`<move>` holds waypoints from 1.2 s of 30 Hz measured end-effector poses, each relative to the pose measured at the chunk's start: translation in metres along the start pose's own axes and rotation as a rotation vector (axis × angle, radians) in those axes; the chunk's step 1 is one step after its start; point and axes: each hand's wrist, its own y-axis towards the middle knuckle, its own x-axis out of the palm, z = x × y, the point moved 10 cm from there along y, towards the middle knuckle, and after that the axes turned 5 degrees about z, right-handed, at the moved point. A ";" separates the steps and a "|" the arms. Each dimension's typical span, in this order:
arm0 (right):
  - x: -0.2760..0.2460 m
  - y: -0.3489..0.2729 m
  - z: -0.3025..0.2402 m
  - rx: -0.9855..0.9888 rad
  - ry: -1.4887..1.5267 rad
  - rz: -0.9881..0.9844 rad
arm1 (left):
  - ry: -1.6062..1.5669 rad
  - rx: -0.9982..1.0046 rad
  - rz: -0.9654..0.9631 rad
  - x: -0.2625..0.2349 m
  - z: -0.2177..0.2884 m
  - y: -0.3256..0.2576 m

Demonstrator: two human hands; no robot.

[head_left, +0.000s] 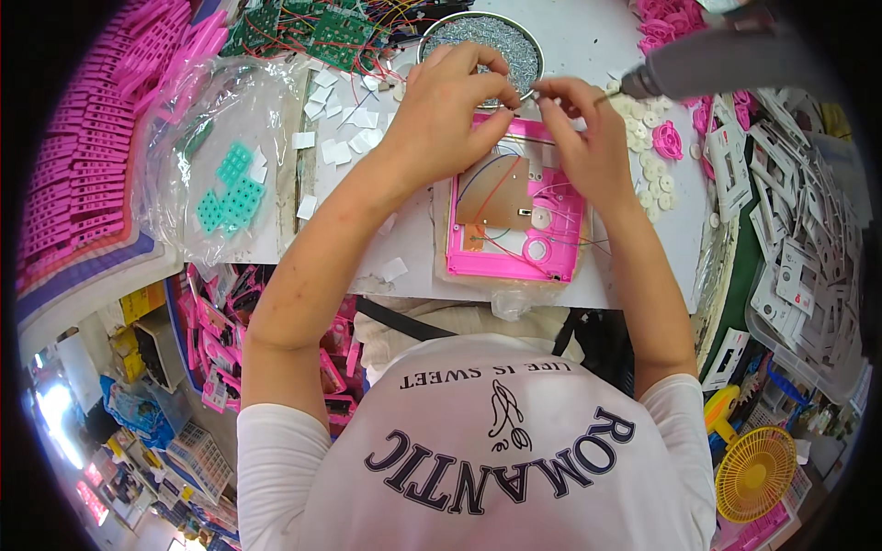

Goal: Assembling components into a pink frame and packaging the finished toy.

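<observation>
A pink plastic casing (459, 262) lies open on the table in front of me, with a brown board (496, 197), thin wires and white round parts inside. Above its far edge, my left hand (459, 106) has its thumb and index finger brought together; whatever is between them is too small to name. My right hand (588, 138) is close by on the right, fingertips pinched near the left ones, their contents also unclear. A round tin (542, 69) of small metal screws (487, 46) sits just beyond both hands. The bit of a grey electric screwdriver (689, 69) reaches beside my right hand.
White square pads (340, 151) are scattered left of the casing. A clear plastic bag (165, 202) holds teal keypads (234, 197). Green circuit boards (340, 37) lie at the back. White discs (652, 174) lie right; pink parts (73, 156) and white cassette-shaped parts (795, 266) are piled at the sides.
</observation>
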 end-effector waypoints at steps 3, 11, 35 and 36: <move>0.031 0.022 0.015 0.040 0.205 -0.204 | 0.005 0.027 0.043 -0.009 0.018 -0.006; 0.048 0.025 0.022 0.062 0.221 -0.539 | -0.096 -0.164 0.042 -0.009 0.009 -0.026; -0.001 -0.062 -0.063 -0.408 -0.462 -0.426 | 0.282 -0.055 0.057 0.010 0.014 -0.010; -0.002 -0.063 -0.064 -0.399 -0.459 -0.424 | 0.235 -0.015 0.101 0.007 0.017 -0.010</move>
